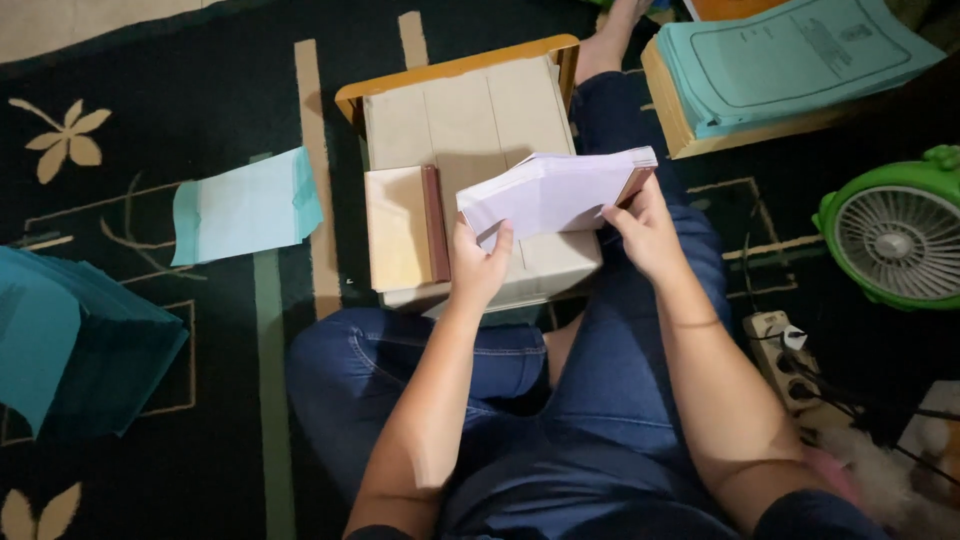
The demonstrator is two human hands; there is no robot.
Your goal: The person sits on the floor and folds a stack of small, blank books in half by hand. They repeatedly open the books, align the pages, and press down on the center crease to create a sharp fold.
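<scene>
A thick stack of white paper sheets is held up over a small beige low table with a wooden rim. My left hand grips the stack's lower left corner. My right hand grips its right end, next to a brown strip along that edge. On the table's left part lies a pale tan booklet with a dark brown spine.
A pile of light blue printed covers rests on a wooden block at the upper right. A single light blue sheet and a teal stack lie on the dark patterned carpet at left. A green fan and a power strip sit at right.
</scene>
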